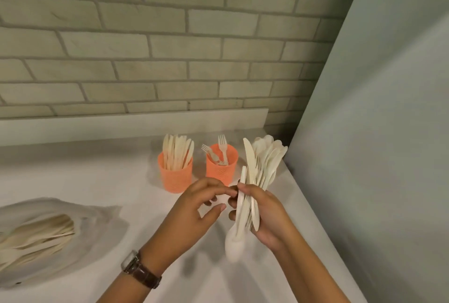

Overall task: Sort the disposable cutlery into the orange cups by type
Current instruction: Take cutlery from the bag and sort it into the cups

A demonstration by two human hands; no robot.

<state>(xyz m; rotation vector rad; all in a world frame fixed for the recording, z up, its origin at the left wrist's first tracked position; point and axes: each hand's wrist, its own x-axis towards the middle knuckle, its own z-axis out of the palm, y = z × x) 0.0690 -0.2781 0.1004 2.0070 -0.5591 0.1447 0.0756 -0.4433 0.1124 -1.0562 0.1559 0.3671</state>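
Two orange cups stand near the back of the white counter. The left cup point(175, 176) is full of cream knives point(178, 149). The middle cup point(221, 169) holds a few forks point(222, 148). Behind my right hand a cluster of spoons point(269, 154) rises; whatever holds them is hidden. My right hand point(264, 215) grips a mixed bundle of cream cutlery point(250, 195), upright in front of the cups. My left hand point(194, 210), with a wristwatch, has its fingertips at the bundle's left edge, pinching toward one piece.
A clear plastic bag point(48, 237) with more cream cutlery lies at the left on the counter point(97, 181). A brick wall runs behind the cups, and a plain grey wall point(376, 132) closes the right side by the counter's edge.
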